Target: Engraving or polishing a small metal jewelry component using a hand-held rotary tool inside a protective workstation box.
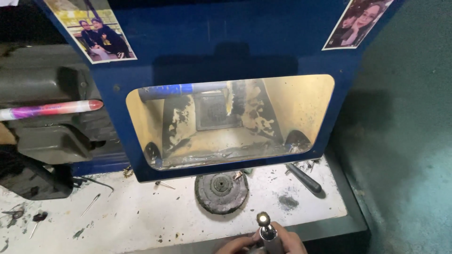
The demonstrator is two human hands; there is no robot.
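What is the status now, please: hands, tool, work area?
One hand grips rotary handpiece, tip up; which hand unclear. Round worn wheel lies just ahead on the white bench. Dark-handled tool lies right.

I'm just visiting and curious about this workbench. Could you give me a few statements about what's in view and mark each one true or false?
1. A hand holds a slim metal tool at the bottom edge. True.
2. A round dark disc lies on the white bench top. True.
3. The hood with the window is red. False: it is blue.
4. The black-handled tool lies left of the disc. False: it lies to its right.
5. Photographs are stuck on the hood. True.
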